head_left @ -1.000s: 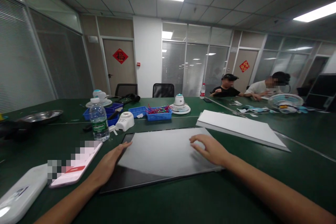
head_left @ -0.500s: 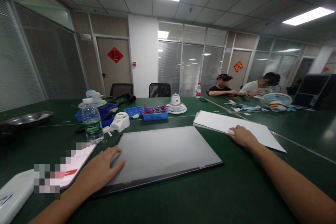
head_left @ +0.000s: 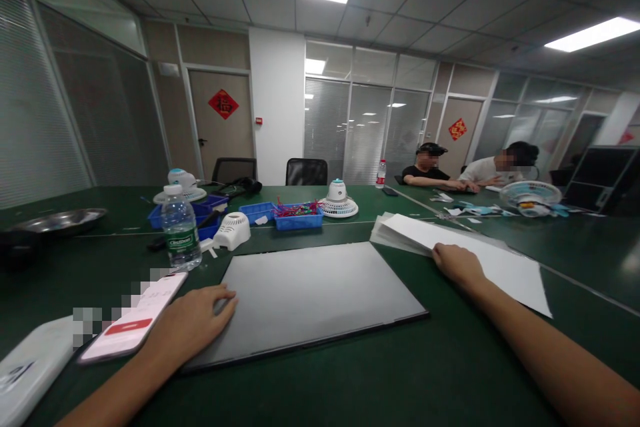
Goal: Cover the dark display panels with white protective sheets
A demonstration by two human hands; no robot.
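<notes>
A flat grey panel with dark edges (head_left: 320,300) lies on the green table in front of me. My left hand (head_left: 203,313) rests on its left edge, fingers loosely spread and holding nothing. To the right, my right hand (head_left: 457,265) pinches the near edge of a white sheet (head_left: 505,263), whose near right part is lifted and bent. Under and behind that sheet, more thin translucent sheets (head_left: 383,233) show at the left end.
Left of the panel are a phone (head_left: 120,330), a white case (head_left: 33,360) and a water bottle (head_left: 181,233). Behind it stand a white plastic housing (head_left: 233,230), a blue tray of wires (head_left: 299,219) and a fan part (head_left: 339,200). Two people (head_left: 425,170) sit at the far right.
My right hand has closed on the top white sheet and raised its near edge, fanning it from the sheets below. My left hand stays on the panel's edge. The view has shifted slightly.
</notes>
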